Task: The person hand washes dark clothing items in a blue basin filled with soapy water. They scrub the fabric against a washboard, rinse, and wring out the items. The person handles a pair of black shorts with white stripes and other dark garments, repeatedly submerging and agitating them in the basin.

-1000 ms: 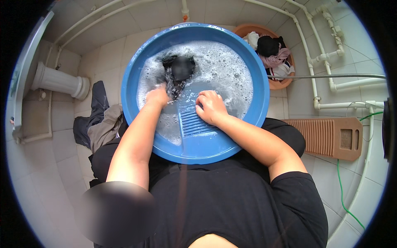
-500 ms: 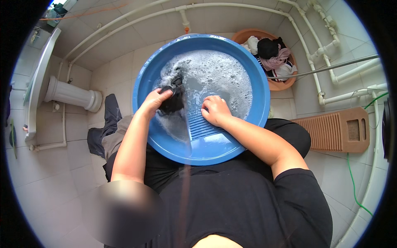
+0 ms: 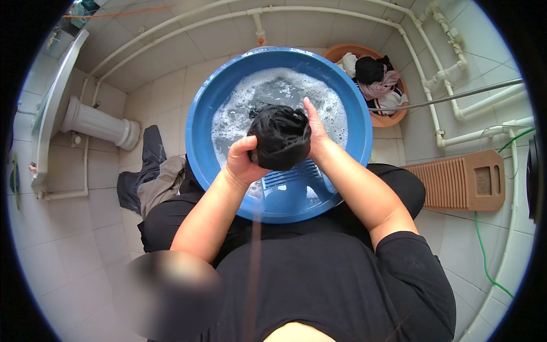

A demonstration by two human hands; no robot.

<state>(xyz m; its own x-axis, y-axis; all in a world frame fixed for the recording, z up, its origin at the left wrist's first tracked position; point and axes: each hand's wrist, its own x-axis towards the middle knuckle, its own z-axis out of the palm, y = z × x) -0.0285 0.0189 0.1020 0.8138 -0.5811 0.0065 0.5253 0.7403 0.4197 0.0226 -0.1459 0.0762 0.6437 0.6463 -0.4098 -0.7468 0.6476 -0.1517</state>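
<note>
A wet black cloth (image 3: 281, 137), gathered into a round bundle, is held up between my two hands over the blue basin (image 3: 196, 119). My left hand (image 3: 244, 162) grips its left side, the thumb lying on the front. From the right, my right hand (image 3: 315, 134) presses the bundle with its thumb raised along the edge; its other fingers are mostly hidden behind the cloth. Foamy grey water (image 3: 233, 114) partly fills the basin. Below the bundle, a ridged blue washboard surface (image 3: 290, 175) shows at the basin's near side.
An orange tub (image 3: 388, 121) of clothes stands beyond the basin at right. A brown washboard (image 3: 456, 179) lies right of my knee, near a green hose (image 3: 484, 259). Dark and grey garments (image 3: 156, 162) lie at left, by a white sink pedestal (image 3: 99, 125). White pipes (image 3: 342, 14) line the walls.
The black cloth has been lifted from the water at the left to above the basin's middle and bunched up. My right hand has left the washboard surface and now holds the cloth too.
</note>
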